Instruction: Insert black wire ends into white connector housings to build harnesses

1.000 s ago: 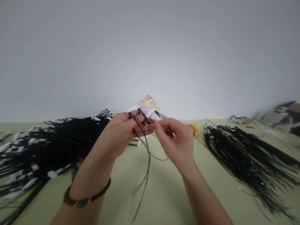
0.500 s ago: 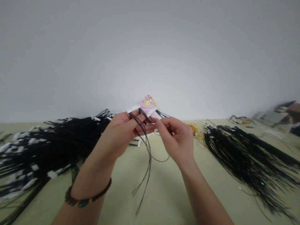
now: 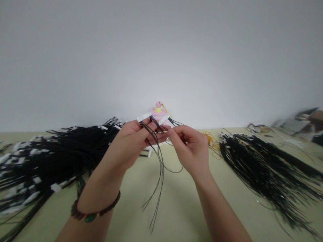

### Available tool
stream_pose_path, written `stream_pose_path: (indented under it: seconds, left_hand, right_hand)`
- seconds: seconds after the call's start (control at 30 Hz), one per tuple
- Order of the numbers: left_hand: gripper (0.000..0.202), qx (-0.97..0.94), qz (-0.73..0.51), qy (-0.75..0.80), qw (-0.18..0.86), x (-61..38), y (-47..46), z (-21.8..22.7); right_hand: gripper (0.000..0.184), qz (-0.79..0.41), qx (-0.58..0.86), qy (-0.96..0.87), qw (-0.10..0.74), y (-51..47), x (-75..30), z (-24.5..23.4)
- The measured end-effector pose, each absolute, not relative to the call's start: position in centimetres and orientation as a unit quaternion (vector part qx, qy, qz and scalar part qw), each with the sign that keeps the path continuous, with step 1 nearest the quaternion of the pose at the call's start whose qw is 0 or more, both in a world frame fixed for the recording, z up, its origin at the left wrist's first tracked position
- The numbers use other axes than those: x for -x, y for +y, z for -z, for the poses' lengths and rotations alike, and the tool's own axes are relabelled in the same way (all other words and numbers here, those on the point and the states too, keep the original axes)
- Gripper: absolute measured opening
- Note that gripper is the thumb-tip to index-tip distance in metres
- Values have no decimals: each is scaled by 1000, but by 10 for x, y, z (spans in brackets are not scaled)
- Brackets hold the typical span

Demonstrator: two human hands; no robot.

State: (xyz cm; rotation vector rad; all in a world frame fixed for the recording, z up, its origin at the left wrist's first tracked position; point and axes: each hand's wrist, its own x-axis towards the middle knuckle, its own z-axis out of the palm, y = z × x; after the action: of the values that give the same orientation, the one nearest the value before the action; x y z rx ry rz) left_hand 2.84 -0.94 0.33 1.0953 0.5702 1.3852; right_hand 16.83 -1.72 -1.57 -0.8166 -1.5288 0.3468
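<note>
Two white tabs (image 3: pixel 144 117) on thin black cords (image 3: pixel 160 174), held up over a pale table

The black cords are slim, smooth and matt, bending in soft curves; at least three strands dangle below the fingers, and one swings out in a wide loop to the right. The tabs are flat, narrow strips, set across the cords at a slant, one by each side of the fingertips. All this is in the air between the two hands, above the middle of the table (image 3: pixel 174 211).

The left hand (image 3: pixel 128 143) has its fingers stretched out, its thumb pressing the cords against them. The right hand (image 3: pixel 190 149) pinches the cords between thumb and forefinger beside the left fingertips; how many strands it grips is too small to tell. One bracelet (image 3: pixel 91 216), of dark round beads with a green one, circles the left wrist.

Behind the hands, near the plain wall (image 3: pixel 161 50), is one pink ornament (image 3: pixel 157 112), round and tiered, with a yellow band and a yellow loop. Two heaps of cord flank the hands: the left heap (image 3: pixel 58 154) thick and dotted with many white tags, the right heap (image 3: pixel 262 164) fanned out in long strands. One tangle of yellow string (image 3: pixel 214 146) lies beside the right heap.
</note>
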Motion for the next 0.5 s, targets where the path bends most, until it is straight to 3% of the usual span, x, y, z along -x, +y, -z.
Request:
stream_pose_path:
  seconds: [0.5]
  left_hand:
    - [15,-522,-588,274,554,-32,-1,8]
  right_hand:
    - [23,-303,369,-624,618,-15,-173,12]
